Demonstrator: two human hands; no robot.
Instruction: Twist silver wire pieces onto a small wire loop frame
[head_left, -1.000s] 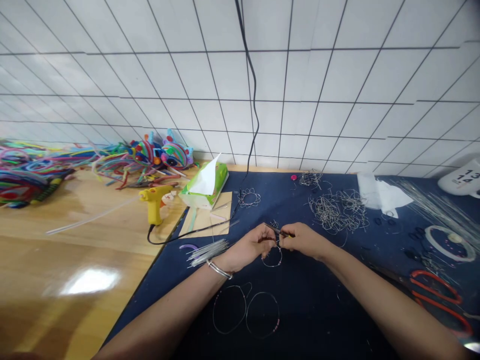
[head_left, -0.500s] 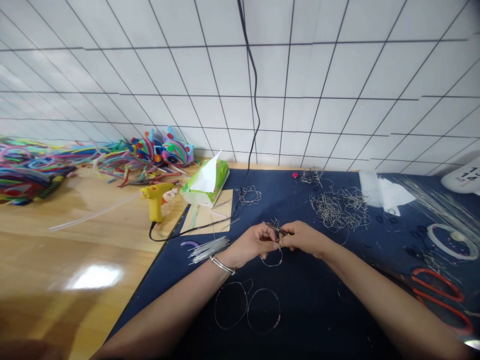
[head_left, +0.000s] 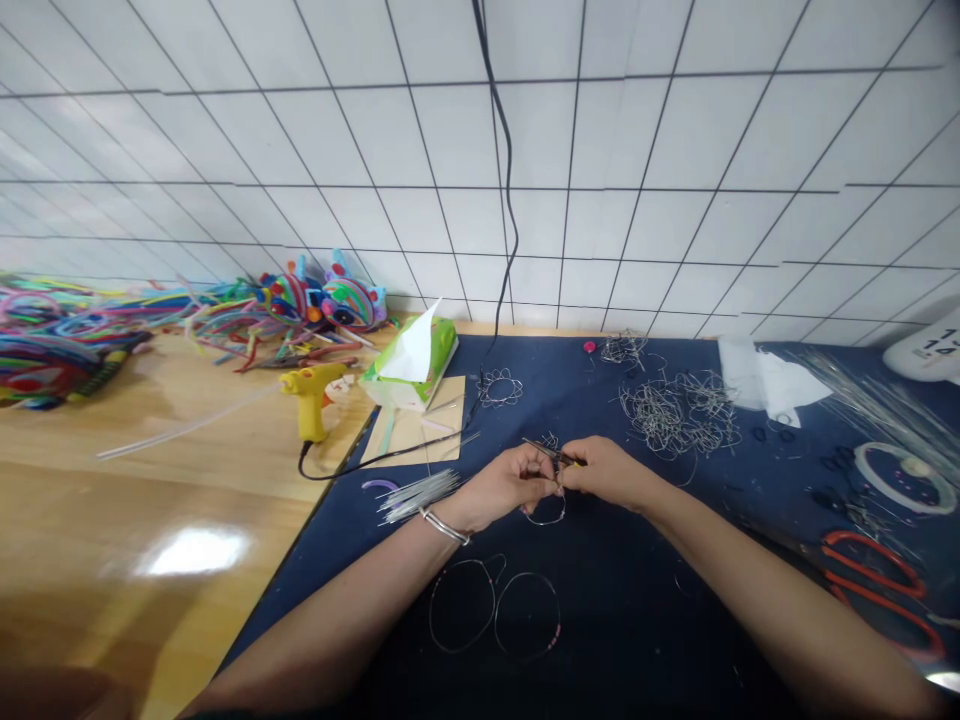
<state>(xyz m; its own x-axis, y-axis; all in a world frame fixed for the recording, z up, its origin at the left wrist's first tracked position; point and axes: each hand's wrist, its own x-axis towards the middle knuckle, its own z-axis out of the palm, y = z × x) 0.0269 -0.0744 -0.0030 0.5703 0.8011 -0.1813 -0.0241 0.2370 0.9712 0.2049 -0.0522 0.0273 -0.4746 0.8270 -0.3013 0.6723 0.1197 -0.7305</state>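
One ring [head_left: 548, 523] in left hand [head_left: 514, 487], well inside mat's left edge [head_left: 309, 540].

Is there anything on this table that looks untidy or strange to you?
Mainly the wire tangle beyond the right hand: its strands are jumbled in a heap, while the wires by the left hand lie roughly in line. The black cord also runs loosely across the cardboard. I see no clear spill or damage.

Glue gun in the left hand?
No: the yellow glue gun is on the wooden tabletop, while the left hand pinches a wire loop.
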